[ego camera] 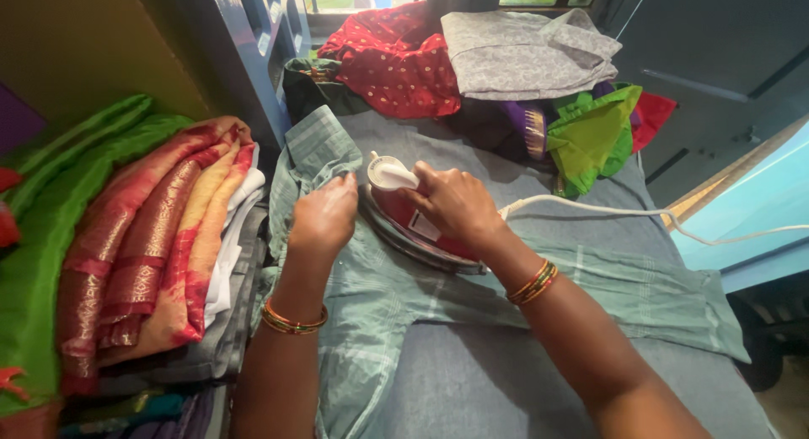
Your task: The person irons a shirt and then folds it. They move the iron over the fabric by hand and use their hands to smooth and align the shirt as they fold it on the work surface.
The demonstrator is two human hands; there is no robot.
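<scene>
Red-and-white iron (pixel 413 222) rests on the pale green garment (pixel 581 279), gripped by the right hand (pixel 455 205); the left hand (pixel 324 216), just beside the iron, seems to pinch the cloth.

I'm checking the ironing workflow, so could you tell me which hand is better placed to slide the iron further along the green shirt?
The right hand: it already grips the handle of the red iron resting on the green shirt. The left hand lies beside it, pinning the fabric.
</scene>
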